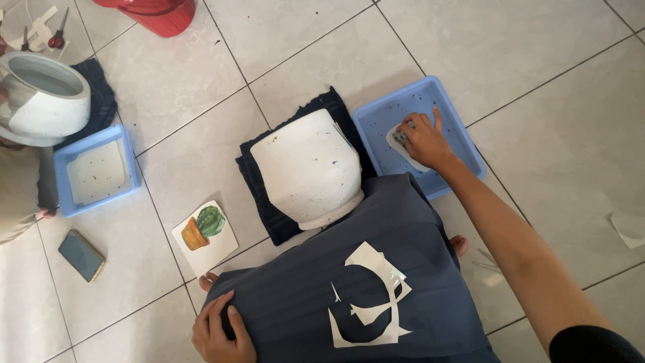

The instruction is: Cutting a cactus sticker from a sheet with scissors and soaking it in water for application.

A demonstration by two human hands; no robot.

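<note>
My right hand (422,140) reaches into a blue tray (451,114) holding water, fingers pressing on a small decal sheet (398,140) that lies in it. My left hand (216,331) rests on my knee, gripping the dark blue cloth (322,275) over my lap. A white ceramic pot (309,168) lies on its side on a dark towel (259,175) in front of me. White paper cut-out scraps (376,296) lie on my lap.
A cactus picture card (204,235) and a phone (80,255) lie on the tiled floor at left. A second blue tray (64,161), another white pot (44,97), scissors (59,35) and a red object (158,13) sit at the far left. A paper scrap (628,230) lies at right.
</note>
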